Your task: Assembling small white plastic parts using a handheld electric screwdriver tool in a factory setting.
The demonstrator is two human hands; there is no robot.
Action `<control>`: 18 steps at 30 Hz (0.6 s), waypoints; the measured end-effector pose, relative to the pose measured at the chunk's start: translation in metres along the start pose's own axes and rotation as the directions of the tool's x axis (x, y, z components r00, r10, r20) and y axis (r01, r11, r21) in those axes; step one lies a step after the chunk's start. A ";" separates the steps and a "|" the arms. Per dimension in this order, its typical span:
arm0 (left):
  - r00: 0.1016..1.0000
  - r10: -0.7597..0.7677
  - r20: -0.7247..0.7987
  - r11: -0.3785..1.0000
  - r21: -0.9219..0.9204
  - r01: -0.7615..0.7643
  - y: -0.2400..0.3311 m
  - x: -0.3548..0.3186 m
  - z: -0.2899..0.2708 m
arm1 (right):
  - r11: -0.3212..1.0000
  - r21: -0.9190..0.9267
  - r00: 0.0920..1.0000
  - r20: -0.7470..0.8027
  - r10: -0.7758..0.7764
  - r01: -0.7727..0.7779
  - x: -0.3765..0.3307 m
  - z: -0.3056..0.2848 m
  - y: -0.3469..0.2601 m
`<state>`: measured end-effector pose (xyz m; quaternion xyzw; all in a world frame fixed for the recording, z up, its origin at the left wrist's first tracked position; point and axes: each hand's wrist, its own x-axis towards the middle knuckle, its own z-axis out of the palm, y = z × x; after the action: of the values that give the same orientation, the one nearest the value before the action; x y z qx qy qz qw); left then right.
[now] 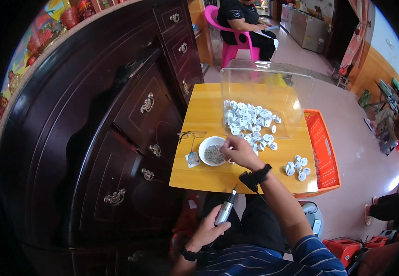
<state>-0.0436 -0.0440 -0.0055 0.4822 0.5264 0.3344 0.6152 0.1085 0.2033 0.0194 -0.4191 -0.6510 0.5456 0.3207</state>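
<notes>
My left hand (208, 228) is wrapped around a silver electric screwdriver (225, 212) held over my lap, its thin bit pointing up near the table's front edge. Above the right rim of a white bowl (203, 158) is my right hand (238, 152), its fingers closed in a pinch. Whatever sits between those fingertips is too small to make out. Many small grey metal pieces, likely screws, fill the bowl (214, 154). Beyond my right hand lies a heap of round white plastic parts (250, 117), partly inside a clear plastic bin (296, 99) tipped on its side.
A smaller group of white parts (297, 166) lies at the table's right. Eyeglasses (194, 135) and a small clear packet (192, 159) sit left of the bowl. An orange crate (322, 149) stands beside the table (204, 110). Dark drawers (130, 119) flank the left. Other people sit farther off.
</notes>
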 end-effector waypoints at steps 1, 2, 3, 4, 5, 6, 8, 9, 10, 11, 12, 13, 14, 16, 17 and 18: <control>1.000 0.001 0.000 1.000 0.001 -0.001 0.000 0.002 0.000 | 0.992 0.130 0.999 -0.039 0.002 0.003 -0.010 -0.008 0.009; 1.000 0.004 0.006 1.000 -0.007 -0.004 0.002 0.003 0.001 | 0.966 0.258 0.997 -0.080 0.003 0.017 -0.023 -0.017 0.018; 1.000 0.004 0.009 1.000 -0.001 -0.004 0.005 0.003 0.001 | 0.937 0.348 0.995 -0.096 0.012 0.022 -0.033 -0.021 0.028; 1.000 0.004 0.012 1.000 0.004 -0.004 0.005 0.003 0.002 | 0.939 0.343 0.996 -0.093 0.018 0.015 -0.046 -0.026 0.036; 1.000 0.000 0.016 1.000 -0.025 0.000 0.001 0.004 0.002 | 0.913 0.408 0.994 -0.109 0.021 0.026 -0.057 -0.030 0.042; 1.000 0.000 0.019 0.999 -0.034 0.000 -0.001 0.005 0.003 | 0.881 0.471 0.992 -0.126 0.027 0.036 -0.069 -0.034 0.048; 0.999 0.020 0.032 1.000 -0.021 -0.020 -0.001 0.007 0.005 | 0.877 0.480 0.990 -0.126 0.059 0.009 -0.088 -0.036 0.058; 0.999 0.017 0.033 1.000 -0.007 -0.017 0.002 0.008 0.007 | 0.872 0.490 0.987 -0.142 0.080 0.000 -0.095 -0.035 0.062; 0.999 0.017 0.036 1.000 -0.013 -0.016 0.002 0.008 0.008 | 0.866 0.500 0.982 -0.157 0.101 -0.009 -0.101 -0.034 0.067; 0.999 0.029 0.042 1.000 -0.007 -0.029 0.002 0.009 0.010 | 0.861 0.509 0.982 -0.153 0.110 -0.017 -0.105 -0.033 0.070; 0.998 0.042 0.047 0.999 0.001 -0.042 0.003 0.010 0.011 | 0.862 0.506 0.981 -0.156 0.114 -0.019 -0.108 -0.032 0.073; 0.997 0.054 0.046 0.999 -0.004 -0.053 0.006 0.010 0.013 | 0.844 0.534 0.982 -0.136 0.133 -0.040 -0.111 -0.031 0.075; 0.997 0.051 0.049 0.999 -0.006 -0.051 0.009 0.010 0.014 | 0.824 0.564 0.982 -0.115 0.152 -0.061 -0.113 -0.029 0.076; 0.998 0.061 0.031 0.998 -0.007 -0.061 0.013 0.009 0.017 | 0.800 0.596 0.986 -0.078 0.148 -0.073 -0.116 -0.027 0.077; 0.997 0.066 0.028 0.997 0.023 -0.067 0.015 0.009 0.017 | 0.766 0.635 0.988 -0.030 0.150 -0.098 -0.117 -0.026 0.076; 0.998 0.063 0.029 0.998 0.023 -0.064 0.016 0.010 0.018 | 0.730 0.672 0.989 0.018 0.150 -0.123 -0.118 -0.025 0.075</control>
<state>-0.0227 -0.0347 0.0059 0.5107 0.5059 0.3406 0.6060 0.1969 0.1129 -0.0445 -0.3323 -0.3724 0.7574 0.4211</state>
